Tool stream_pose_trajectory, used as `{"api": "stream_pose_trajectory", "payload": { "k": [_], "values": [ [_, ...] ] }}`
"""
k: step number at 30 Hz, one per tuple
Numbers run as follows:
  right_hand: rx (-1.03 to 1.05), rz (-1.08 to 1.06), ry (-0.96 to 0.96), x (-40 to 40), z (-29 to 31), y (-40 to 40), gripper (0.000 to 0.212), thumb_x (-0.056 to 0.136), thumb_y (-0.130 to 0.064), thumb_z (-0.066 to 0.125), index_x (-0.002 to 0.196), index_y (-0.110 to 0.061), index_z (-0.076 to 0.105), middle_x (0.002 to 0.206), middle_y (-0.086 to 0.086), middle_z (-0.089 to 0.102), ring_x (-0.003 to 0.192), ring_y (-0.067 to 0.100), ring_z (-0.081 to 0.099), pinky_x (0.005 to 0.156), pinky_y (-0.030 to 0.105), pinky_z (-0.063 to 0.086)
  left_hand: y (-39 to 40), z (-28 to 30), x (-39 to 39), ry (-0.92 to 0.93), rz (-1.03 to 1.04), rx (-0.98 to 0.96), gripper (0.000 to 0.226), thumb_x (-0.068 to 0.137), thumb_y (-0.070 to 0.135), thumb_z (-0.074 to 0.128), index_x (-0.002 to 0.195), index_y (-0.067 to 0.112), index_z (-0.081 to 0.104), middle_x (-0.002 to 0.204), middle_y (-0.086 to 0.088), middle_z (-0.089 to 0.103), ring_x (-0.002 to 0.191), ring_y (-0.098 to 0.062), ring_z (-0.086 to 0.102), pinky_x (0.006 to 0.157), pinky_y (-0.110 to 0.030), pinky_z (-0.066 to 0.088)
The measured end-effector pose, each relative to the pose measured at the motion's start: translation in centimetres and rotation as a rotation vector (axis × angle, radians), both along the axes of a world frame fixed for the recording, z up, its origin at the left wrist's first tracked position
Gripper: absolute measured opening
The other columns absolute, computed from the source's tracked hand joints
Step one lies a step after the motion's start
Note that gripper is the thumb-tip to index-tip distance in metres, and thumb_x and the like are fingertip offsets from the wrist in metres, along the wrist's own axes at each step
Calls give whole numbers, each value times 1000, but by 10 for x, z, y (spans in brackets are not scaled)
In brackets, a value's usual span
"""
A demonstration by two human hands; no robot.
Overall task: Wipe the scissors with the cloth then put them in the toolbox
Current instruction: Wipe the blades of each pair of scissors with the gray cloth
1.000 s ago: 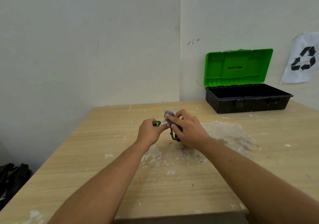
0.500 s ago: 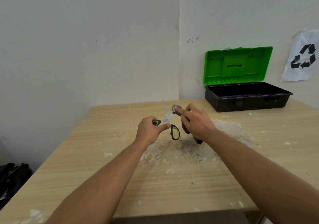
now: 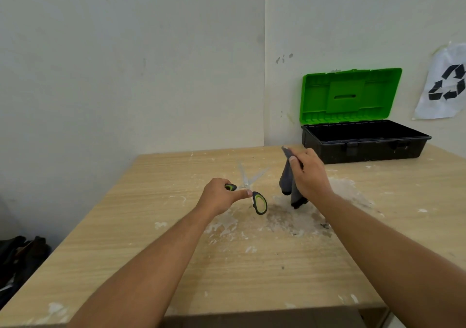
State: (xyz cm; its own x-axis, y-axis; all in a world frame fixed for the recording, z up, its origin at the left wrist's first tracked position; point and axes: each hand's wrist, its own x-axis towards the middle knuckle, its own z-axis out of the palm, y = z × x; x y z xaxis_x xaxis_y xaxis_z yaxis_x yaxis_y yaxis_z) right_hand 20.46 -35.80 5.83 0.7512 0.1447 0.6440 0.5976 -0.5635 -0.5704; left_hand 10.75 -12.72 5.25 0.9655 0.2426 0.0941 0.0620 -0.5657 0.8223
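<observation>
My left hand [image 3: 219, 197] grips the scissors [image 3: 253, 191] by one black-and-green handle, above the table's middle. Their metal blades are spread apart and point up and away from me. The other handle loop hangs free to the right of my thumb. My right hand [image 3: 309, 176] holds a dark grey cloth [image 3: 287, 181], which hangs down from my fingers, a short way to the right of the blades and apart from them. The toolbox [image 3: 365, 143] stands at the back right with its green lid upright and its black tray showing nothing inside.
The wooden table [image 3: 151, 247] carries white dried smears and dust around its middle. Two white walls meet behind it. A paper with a recycling sign [image 3: 446, 85] hangs on the right wall. Dark bags [image 3: 20, 254] lie on the floor at the left.
My right hand has pulled the cloth off the blades and moved right and up. The scissors now show with blades spread, still held in my left hand.
</observation>
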Motion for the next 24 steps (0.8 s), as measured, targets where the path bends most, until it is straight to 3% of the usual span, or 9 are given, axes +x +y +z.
{"api": "stream_pose_trajectory", "payload": {
  "k": [4,5,9,13,20,24],
  "values": [
    [-23,215,-84,-24,4,6,36,101,-21,49,136,-19,59,94,-14,45,88,3,49,79,10,39,-3,0,1,-1,-18,24,62,66,58,84,67,15,40,63,-1,31,58,-18,27,56,-32,19],
    [-84,281,-94,-30,4,9,38,101,-22,49,137,-22,57,96,-13,45,89,2,49,78,9,39,-4,1,1,3,-22,23,61,65,58,84,67,15,41,63,-1,31,59,-18,28,56,-32,19],
    [-336,437,-151,-43,4,19,40,101,-19,52,140,-23,57,101,-8,48,81,11,51,69,21,44,-10,4,4,17,-33,28,60,65,57,85,66,17,40,60,3,31,54,-16,28,55,-32,20],
    [-489,510,-155,-45,4,20,38,99,-15,55,135,-24,62,101,-2,53,78,18,55,67,34,49,-9,8,3,37,-30,47,56,60,56,88,71,14,53,62,2,41,55,-14,37,53,-29,26],
    [-547,518,-17,-42,12,20,32,96,-11,51,117,-22,73,84,-5,46,72,16,48,62,33,42,-8,6,2,50,-57,145,63,49,55,94,63,16,47,60,6,38,55,-14,34,52,-29,21],
    [-524,515,37,-41,14,16,27,92,-7,52,98,-17,76,82,-5,50,73,10,51,67,37,46,-6,4,0,73,-54,182,67,48,56,94,57,19,39,56,9,33,50,-11,30,50,-29,19]
  ]
}}
